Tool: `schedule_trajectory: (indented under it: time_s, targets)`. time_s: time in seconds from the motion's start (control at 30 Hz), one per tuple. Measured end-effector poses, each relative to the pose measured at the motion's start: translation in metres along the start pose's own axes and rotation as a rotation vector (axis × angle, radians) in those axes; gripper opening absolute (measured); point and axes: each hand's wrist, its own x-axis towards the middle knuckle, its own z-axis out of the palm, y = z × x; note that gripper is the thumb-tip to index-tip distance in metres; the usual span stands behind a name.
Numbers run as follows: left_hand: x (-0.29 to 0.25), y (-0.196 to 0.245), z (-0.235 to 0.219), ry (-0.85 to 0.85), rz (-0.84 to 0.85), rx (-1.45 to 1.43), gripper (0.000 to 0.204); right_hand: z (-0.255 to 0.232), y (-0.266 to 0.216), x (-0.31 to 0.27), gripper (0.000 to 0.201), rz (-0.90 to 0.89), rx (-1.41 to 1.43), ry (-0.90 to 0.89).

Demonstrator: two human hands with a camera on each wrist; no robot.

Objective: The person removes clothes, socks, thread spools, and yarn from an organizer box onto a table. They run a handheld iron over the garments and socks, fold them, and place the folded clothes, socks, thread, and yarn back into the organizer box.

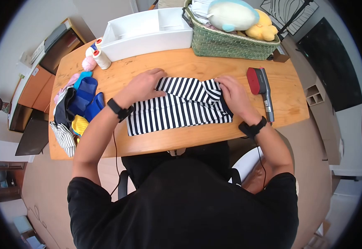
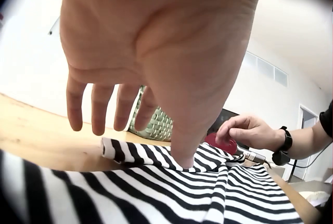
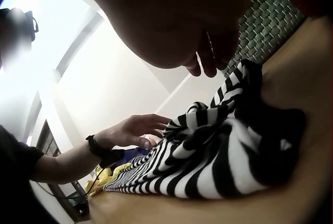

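A black-and-white striped garment (image 1: pixel 176 112) lies on the wooden table, its far part folded over toward me in a strip. The folded strip is bunched at the right, where a plain dark part shows. My left hand (image 1: pixel 147 86) is at the far left corner of the fold. In the left wrist view, its fingers (image 2: pixel 99 109) point down, nearly straight, and the thumb tip meets the striped cloth. My right hand (image 1: pixel 235 97) is by the bunched right end. Its fingers (image 3: pixel 207 60) are loosely bent just above the cloth in the right wrist view.
A white bin (image 1: pixel 147 39) and a green woven basket (image 1: pixel 235 46) with plush toys stand at the back. A red-and-grey handheld device (image 1: pixel 264 89) lies at the right. Thread spools (image 1: pixel 102 60) and a pile of coloured clothes (image 1: pixel 83 97) sit at the left.
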Motion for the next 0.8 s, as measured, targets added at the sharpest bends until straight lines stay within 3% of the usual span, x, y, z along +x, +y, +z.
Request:
schedule_trajectory:
  time_s: [0.07,0.13,0.17,0.23,0.33,0.43,0.5,0.53,0.6,0.67,0.73,0.8]
  targets:
    - [0.015,-0.006,0.008,-0.031,0.035,-0.005,0.064,-0.008,0.012,0.010,0.029,-0.119,-0.188,0.067]
    - [0.025,-0.004,0.009,-0.127,0.050,0.179,0.060,-0.009,0.026,0.018,0.037,-0.050,-0.200,0.018]
    - [0.025,-0.002,0.014,-0.060,0.104,0.223,0.055,-0.008,0.036,0.023,0.039,-0.021,-0.203,-0.080]
    - [0.029,0.003,0.019,-0.081,0.097,0.291,0.053,-0.010,0.038,0.032,0.038,0.042,-0.154,-0.226]
    - [0.030,-0.002,0.026,-0.029,0.118,0.348,0.046,-0.001,0.048,0.039,0.032,0.201,-0.044,-0.236]
    - [0.033,-0.011,0.019,0.041,0.117,0.127,0.040,0.004,0.063,0.046,0.029,0.271,-0.031,-0.248]
    - [0.035,-0.009,-0.004,-0.267,-0.167,-0.106,0.028,0.003,0.060,0.051,0.027,0.291,-0.019,-0.248]
    - [0.030,-0.013,-0.009,-0.269,-0.169,-0.105,0.028,0.003,0.058,0.053,0.026,0.306,-0.008,-0.251]
    - [0.017,-0.018,-0.017,-0.259,-0.209,-0.387,0.019,0.003,0.058,0.054,0.026,0.288,-0.019,-0.249]
    - [0.003,-0.002,-0.032,-0.327,-0.262,-0.530,0.018,0.004,0.057,0.054,0.025,0.273,-0.032,-0.242]
    - [-0.017,0.000,-0.033,-0.371,-0.268,-0.924,0.018,0.005,0.058,0.051,0.026,0.297,-0.027,-0.209]
    - [-0.040,0.004,-0.021,-0.365,-0.332,-1.035,0.031,0.006,0.057,0.048,0.027,0.296,-0.032,-0.208]
